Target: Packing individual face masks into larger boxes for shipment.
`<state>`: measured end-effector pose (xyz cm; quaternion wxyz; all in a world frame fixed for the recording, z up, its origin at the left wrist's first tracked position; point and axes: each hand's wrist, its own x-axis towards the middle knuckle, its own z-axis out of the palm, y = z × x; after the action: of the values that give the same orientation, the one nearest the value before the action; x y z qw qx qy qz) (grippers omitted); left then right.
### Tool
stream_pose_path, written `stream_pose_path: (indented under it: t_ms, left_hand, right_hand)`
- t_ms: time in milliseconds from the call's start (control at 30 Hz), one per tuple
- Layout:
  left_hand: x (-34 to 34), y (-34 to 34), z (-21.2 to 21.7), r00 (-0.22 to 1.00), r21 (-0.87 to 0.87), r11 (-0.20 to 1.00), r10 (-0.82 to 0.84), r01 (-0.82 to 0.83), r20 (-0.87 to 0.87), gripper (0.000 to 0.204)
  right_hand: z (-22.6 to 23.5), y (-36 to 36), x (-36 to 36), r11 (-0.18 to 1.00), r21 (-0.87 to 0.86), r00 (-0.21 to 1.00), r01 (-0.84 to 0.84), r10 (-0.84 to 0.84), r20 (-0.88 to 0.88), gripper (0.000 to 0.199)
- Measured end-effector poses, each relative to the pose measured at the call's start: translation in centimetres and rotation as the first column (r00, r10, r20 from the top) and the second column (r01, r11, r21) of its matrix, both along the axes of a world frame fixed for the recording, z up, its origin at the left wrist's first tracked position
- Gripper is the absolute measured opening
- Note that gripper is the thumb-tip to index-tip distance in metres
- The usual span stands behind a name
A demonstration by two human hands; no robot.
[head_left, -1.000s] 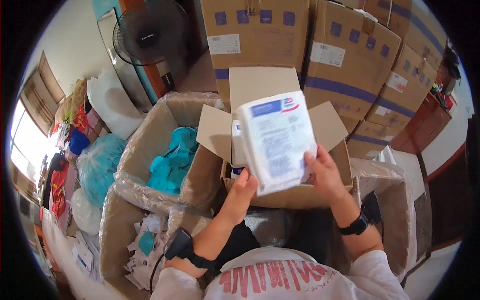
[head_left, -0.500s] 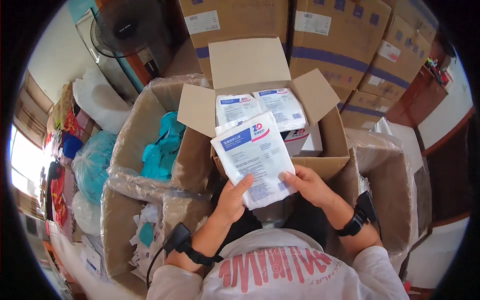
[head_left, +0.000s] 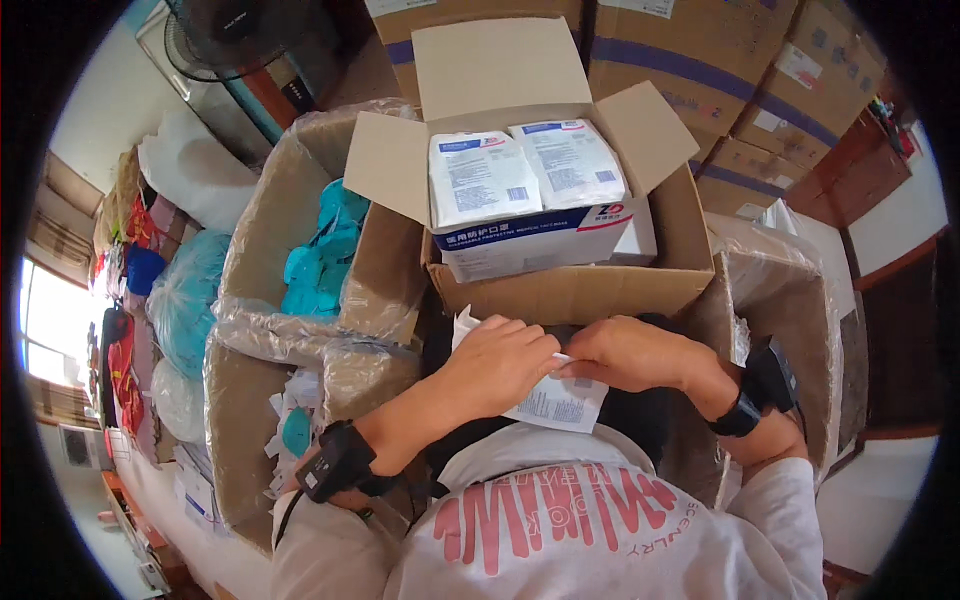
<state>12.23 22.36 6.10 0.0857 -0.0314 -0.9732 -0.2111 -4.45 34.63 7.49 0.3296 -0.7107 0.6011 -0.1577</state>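
Note:
Low in front of my shirt, both hands pinch a flat white printed packet [head_left: 562, 405]. My left hand [head_left: 505, 365] closes over its upper left part, and a white corner sticks out beyond the knuckles. Close beside it, my right hand [head_left: 632, 352] grips the packet's upper edge between thumb and curled fingers. The fingertips of both hands nearly meet there. Whether the edge is torn cannot be seen. Just beyond my hands, similar white packets [head_left: 484, 180] fill the front of a blue-and-white box [head_left: 535, 250] with raised flaps.
The box sits in a larger brown carton [head_left: 590, 292]. To the left stand plastic-lined cartons, one holding teal masks [head_left: 325, 255], another with white scraps [head_left: 300, 385]. Another lined carton [head_left: 775, 285] stands on the right. Stacked sealed cartons [head_left: 680, 60] and a fan [head_left: 240, 30] are behind.
The packet has come down and toward me, away from the box. My hands have moved from its lower corners to its upper edge and drawn together. The view has shifted slightly.

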Motion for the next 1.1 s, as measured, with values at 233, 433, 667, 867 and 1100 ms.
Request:
stream_pose_path:
  t_ms: [233, 433, 667, 867, 1100]
  left_hand:
    - [-0.9, -0.4, -1.6, 0.961, 0.346, 0.938, -0.083, -0.014, 0.264, 0.019]
    - [-1.2, -1.2, -6.6, 0.951, 0.81, 0.554, -0.096, -0.195, 0.294, 0.023]
    - [-0.4, -4.9, -9.0, 0.924, 0.749, 0.546, 0.285, -0.374, 0.253, 0.027]
    - [0.1, -8.3, -8.0, 0.905, 0.628, 0.678, 0.413, -0.381, 0.102, 0.027]
    - [1.5, -7.5, -5.5, 0.862, 0.425, 0.78, 0.507, -0.46, 0.002, 0.026]
  right_hand:
    - [-2.3, 0.6, -0.2, 0.922, -0.362, 0.968, -0.133, 0.043, -0.246, 0.023]
    - [-1.5, -0.6, -0.1, 0.767, -0.545, 0.901, -0.338, 0.097, -0.423, 0.018]
    - [1.0, -0.6, 2.3, 0.737, -0.585, 0.886, -0.338, 0.04, -0.462, 0.019]
    - [1.5, 0.8, 3.4, 0.677, -0.703, 0.946, -0.219, -0.028, -0.322, 0.026]
    - [-0.8, 2.1, 3.2, 0.907, -0.419, 0.978, -0.05, -0.04, -0.204, 0.023]
